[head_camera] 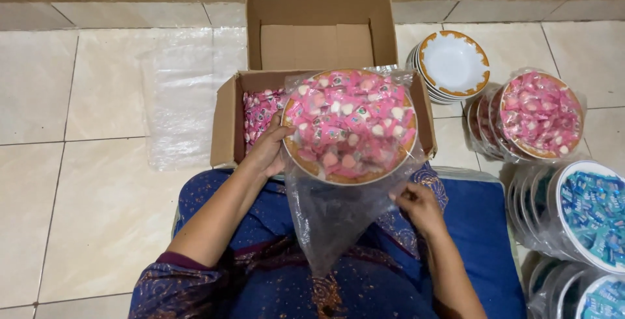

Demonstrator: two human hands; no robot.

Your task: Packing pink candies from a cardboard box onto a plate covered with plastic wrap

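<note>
Candies, pink-wrapped, are filling the bowl (349, 127) over the cardboard box (228, 124), already inside a clear plastic bag (332, 218). Left hand (268, 150) is gripping the bowl's rim while right hand (420, 205) is pinching the bag's open, unsealed end. Wrapped bowls (537, 114) are already standing on the floor at right; empty bowls (452, 64) are waiting.

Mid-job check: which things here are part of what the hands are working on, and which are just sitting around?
In hand:
left hand
right hand
bowl of pink sweets
clear plastic bag
open carton of pink sweets

Lying about:
stack of empty bowls
wrapped pink bowls
wrapped blue bowls
loose plastic sheet
</note>
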